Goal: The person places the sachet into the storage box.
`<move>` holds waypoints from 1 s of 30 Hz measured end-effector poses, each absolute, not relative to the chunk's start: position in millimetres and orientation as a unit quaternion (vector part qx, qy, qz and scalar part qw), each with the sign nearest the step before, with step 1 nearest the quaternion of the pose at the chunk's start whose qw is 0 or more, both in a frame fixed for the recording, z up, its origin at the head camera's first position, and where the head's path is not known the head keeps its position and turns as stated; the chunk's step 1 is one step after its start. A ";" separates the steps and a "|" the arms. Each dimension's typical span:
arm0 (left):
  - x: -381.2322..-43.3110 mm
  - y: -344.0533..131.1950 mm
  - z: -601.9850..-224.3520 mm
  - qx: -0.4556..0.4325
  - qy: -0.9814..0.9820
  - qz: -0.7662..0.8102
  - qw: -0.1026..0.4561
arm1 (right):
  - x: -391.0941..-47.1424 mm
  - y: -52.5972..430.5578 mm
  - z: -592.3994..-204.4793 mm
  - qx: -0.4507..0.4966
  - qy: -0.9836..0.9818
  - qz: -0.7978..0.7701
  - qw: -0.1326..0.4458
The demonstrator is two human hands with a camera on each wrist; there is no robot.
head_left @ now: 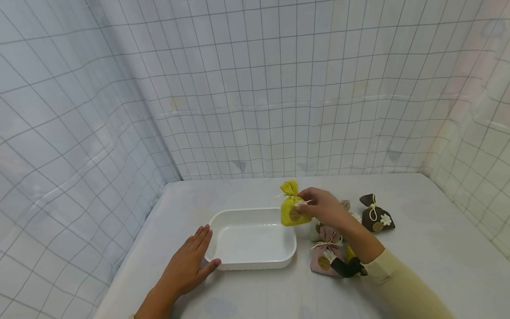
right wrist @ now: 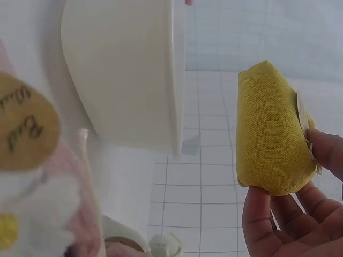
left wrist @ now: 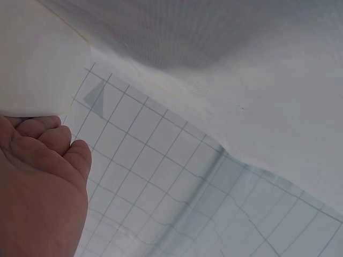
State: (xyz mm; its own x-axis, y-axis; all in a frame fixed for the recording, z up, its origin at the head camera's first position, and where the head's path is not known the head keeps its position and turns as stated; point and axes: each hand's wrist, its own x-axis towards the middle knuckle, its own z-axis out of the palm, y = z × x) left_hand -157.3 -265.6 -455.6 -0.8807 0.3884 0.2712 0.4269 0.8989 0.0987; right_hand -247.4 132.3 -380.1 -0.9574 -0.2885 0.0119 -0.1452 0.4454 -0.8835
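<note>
The right hand pinches a yellow pouch; the outstretched left hand touches a white dish on the counter.

Head view: near four o'clock, the right hand and forearm hide much of a beige bag and most of something yellow; the label on the yellow bag is too small to read. Left wrist view: the edge cuts off the left hand at eight o'clock and tray at ten. Right wrist view: the pink bag, its tag at nine o'clock and flower at eight, is blurred and cut off.
</note>
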 end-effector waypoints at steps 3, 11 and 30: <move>-157.2 -265.4 -455.6 -0.211 -0.967 -0.077 0.125 | -249.9 124.8 -378.1 -0.131 0.847 -0.509 0.076; -156.7 -265.4 -455.2 -0.210 -0.967 -0.076 0.122 | -257.8 104.0 -370.3 -0.145 0.834 -0.523 0.097; -157.6 -265.7 -457.2 -0.210 -0.967 -0.073 0.125 | -280.9 59.9 -365.0 -0.181 0.819 -0.529 0.131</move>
State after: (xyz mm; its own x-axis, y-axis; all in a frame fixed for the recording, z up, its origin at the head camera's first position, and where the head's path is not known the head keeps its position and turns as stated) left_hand -157.6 -265.7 -457.2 -0.8808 0.3868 0.2732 0.4235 0.9015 0.0890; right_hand -280.9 59.9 -365.0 -0.9003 -0.4346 -0.0226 -0.1580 0.3748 -0.9135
